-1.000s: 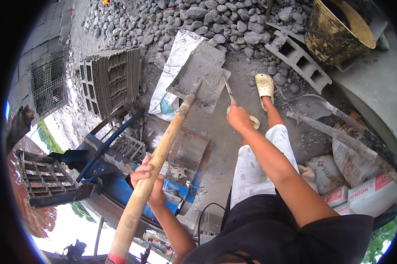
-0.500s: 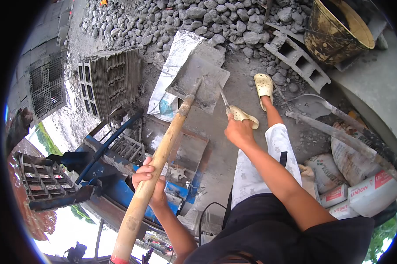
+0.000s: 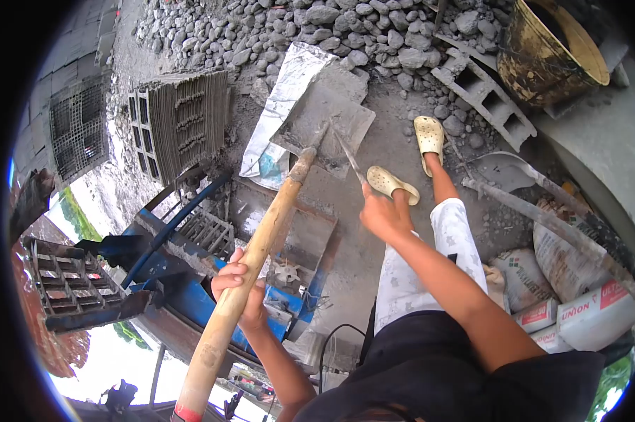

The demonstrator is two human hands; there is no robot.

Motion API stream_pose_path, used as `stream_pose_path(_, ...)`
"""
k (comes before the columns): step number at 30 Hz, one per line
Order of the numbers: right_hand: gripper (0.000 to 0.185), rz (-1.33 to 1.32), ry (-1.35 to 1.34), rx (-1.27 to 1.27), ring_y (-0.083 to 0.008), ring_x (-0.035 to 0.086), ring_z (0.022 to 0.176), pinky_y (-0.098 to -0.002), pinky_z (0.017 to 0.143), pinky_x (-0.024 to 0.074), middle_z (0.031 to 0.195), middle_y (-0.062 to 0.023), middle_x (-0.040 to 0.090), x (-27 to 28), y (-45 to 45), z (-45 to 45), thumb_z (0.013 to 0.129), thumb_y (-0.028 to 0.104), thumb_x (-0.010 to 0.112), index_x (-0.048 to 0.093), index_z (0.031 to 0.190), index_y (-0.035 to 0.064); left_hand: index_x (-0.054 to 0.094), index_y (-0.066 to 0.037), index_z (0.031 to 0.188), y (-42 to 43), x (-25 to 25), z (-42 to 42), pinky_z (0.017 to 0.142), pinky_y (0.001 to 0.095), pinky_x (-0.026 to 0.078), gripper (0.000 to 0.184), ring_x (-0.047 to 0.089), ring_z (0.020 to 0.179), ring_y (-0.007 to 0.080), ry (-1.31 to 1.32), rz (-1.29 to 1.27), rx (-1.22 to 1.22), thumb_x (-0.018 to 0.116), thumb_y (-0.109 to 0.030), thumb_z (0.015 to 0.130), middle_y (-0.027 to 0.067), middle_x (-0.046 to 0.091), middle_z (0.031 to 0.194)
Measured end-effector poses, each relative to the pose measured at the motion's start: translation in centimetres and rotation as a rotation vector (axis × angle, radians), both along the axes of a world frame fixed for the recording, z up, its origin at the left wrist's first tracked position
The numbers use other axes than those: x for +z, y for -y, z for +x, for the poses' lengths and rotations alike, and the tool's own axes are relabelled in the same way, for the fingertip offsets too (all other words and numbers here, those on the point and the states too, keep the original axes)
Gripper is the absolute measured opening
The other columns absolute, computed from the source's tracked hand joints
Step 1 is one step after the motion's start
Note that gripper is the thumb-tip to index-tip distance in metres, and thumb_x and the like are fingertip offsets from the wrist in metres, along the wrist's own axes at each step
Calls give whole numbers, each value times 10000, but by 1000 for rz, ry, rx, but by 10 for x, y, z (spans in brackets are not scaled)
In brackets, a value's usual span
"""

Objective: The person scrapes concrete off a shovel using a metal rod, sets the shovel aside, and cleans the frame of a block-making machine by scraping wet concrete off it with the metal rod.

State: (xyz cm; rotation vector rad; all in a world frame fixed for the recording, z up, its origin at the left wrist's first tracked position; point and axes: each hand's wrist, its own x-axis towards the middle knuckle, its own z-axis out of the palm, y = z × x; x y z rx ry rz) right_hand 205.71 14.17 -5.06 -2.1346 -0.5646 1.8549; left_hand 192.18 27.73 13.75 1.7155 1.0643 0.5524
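My left hand [image 3: 244, 292] is wrapped round the wooden handle of a shovel [image 3: 251, 264]. The handle runs from the bottom edge up to a square, cement-crusted blade [image 3: 345, 133], which is held face up. In my closed right hand [image 3: 386, 216] is a thin grey rod-like tool [image 3: 351, 158]; its exact kind does not show. The tool's far tip reaches the blade's surface close to the handle socket. Partly under the blade, as I see it, lies a white sack [image 3: 286, 91].
Grey stones [image 3: 317, 28] are heaped at the top. A hollow block [image 3: 483, 95] lies before a dirty bucket [image 3: 553, 53]. Stacked blocks [image 3: 180, 123] and a blue machine [image 3: 184, 288] stand left. At right are another shovel [image 3: 504, 169] and cement bags [image 3: 599, 316].
My right hand has shifted the tool's tip left across the blade, from near its right edge toward the socket. My left hand keeps its grip on the handle; the view has shifted slightly.
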Motion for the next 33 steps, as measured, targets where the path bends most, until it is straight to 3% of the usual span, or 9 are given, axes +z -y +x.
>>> stream_pose_path(4, 468, 16, 139, -76, -364, 590, 841, -435, 727, 470, 871, -247, 594, -73, -35, 20, 787, 83, 399, 332, 1242, -1, 417, -81, 851, 2, 2, -1, 980, 475, 271, 337, 449, 1098, 331, -3, -3, 13, 682, -37, 647, 92, 524, 928)
stream_pose_path(10, 523, -3, -34, -15, -392, 584, 833, -468, 766, 447, 881, -276, 581, -3, -5, -14, 779, 98, 416, 288, 1276, -4, 419, -78, 849, -2, 1, 6, 978, 477, 273, 336, 444, 1101, 325, 12, -14, -6, 683, -40, 645, 93, 519, 929)
stream_pose_path(14, 544, 51, 77, -94, -387, 584, 840, -459, 762, 451, 883, -260, 589, -77, -49, 24, 776, 85, 418, 266, 1293, 4, 416, -82, 853, -3, 1, -1, 979, 472, 273, 356, 445, 1099, 326, -15, -14, 16, 700, -62, 640, 89, 516, 931)
stream_pose_path(20, 450, -35, 23, 95, -349, 592, 838, -435, 716, 472, 905, -222, 596, -14, -17, -13, 816, 88, 376, 311, 1253, 1, 413, -89, 848, -1, 1, 7, 981, 473, 272, 367, 447, 1095, 325, -14, -18, 26, 717, -90, 644, 81, 512, 926)
stream_pose_path(25, 465, 18, 131, -8, -341, 588, 869, -425, 745, 469, 934, -225, 590, -95, -60, 23, 814, 94, 369, 303, 1267, 15, 407, -90, 854, -1, 1, 7, 980, 474, 273, 384, 449, 1092, 333, -22, -6, 31, 729, -115, 646, 79, 513, 922)
stream_pose_path(33, 534, 38, 41, 12, -393, 577, 830, -458, 751, 446, 870, -255, 588, -51, -29, -8, 739, 72, 426, 337, 1264, 24, 403, -81, 858, -4, 1, 8, 983, 479, 260, 350, 442, 1103, 329, -14, -6, 12, 685, -76, 653, 83, 506, 930)
